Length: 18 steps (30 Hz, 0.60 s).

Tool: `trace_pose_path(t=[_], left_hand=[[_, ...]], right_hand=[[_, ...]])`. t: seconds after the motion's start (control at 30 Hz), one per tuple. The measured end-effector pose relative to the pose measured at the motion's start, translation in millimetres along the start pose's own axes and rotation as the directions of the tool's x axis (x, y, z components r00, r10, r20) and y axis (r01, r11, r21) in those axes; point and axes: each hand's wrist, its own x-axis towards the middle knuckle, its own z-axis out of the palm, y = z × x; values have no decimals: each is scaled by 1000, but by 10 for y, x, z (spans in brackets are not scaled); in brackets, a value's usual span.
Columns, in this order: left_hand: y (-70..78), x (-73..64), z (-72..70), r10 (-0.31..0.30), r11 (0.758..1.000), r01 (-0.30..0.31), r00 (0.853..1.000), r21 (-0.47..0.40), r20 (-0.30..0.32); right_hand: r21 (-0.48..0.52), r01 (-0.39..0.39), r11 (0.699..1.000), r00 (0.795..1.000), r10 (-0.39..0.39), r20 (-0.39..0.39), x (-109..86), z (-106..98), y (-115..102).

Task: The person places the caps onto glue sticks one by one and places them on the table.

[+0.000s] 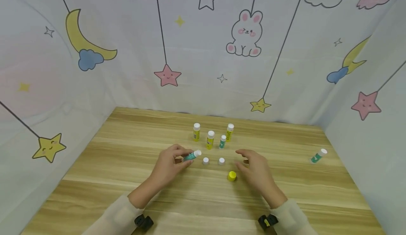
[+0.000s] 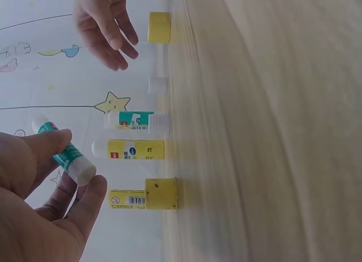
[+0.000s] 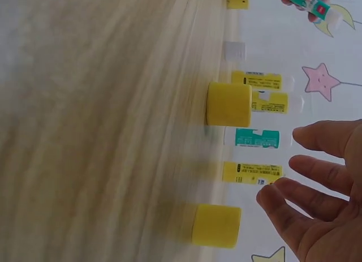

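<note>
My left hand [image 1: 168, 162] pinches a green glue stick [image 1: 191, 156] between thumb and fingers, tilted and above the table. My right hand [image 1: 257, 167] hovers with fingers apart, holding nothing, near a yellow cap [image 1: 232, 176]. Between the hands stand two small white caps, a left one [image 1: 205, 161] and a right one [image 1: 221, 161]. Behind them several yellow-labelled glue sticks [image 1: 210, 141] stand upright with another green glue stick [image 1: 222, 143]. The right wrist view shows one more yellow cap [image 3: 216, 225] by the right hand; a speckled yellow cap [image 2: 161, 194] appears in the left wrist view.
A separate green glue stick [image 1: 317, 157] stands at the far right of the wooden table [image 1: 203, 206]. A printed curtain [image 1: 203, 51] closes off the back and both sides.
</note>
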Motion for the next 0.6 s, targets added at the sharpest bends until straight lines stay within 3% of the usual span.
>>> trace_pose_path(t=[0.6], left_hand=[[140, -148, -52, 31, 999, -32, 999, 14, 22]], right_hand=[[-28, 84, 996, 978, -77, 194, 322, 223, -185]])
